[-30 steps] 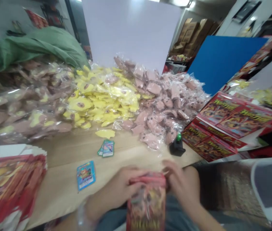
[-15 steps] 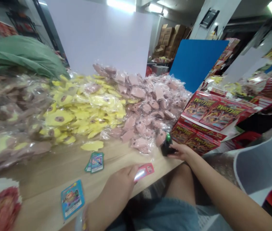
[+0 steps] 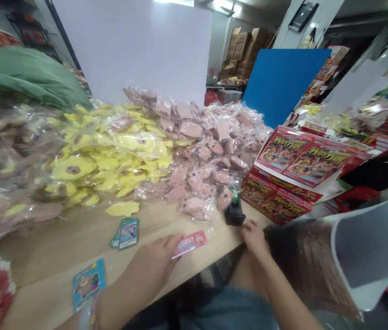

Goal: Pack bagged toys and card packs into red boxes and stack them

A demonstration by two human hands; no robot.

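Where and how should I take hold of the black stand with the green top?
The black stand is probably best gripped low across its blocky body, coming from the near right, where the right hand lies beside it. A wrapped pink piece crowds its far left and red boxes sit beyond it, while its near side faces the table edge.

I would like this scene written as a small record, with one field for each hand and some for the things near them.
Left hand: at one end of a pink strip; grip unclear
Right hand: beside a black stand with green top; contact unclear
Cards: blue card, partly behind left wrist; green-edged cards, farther back on table
Piles: yellow pieces; wrapped pink pieces to their right
Boxes: red printed boxes, right side
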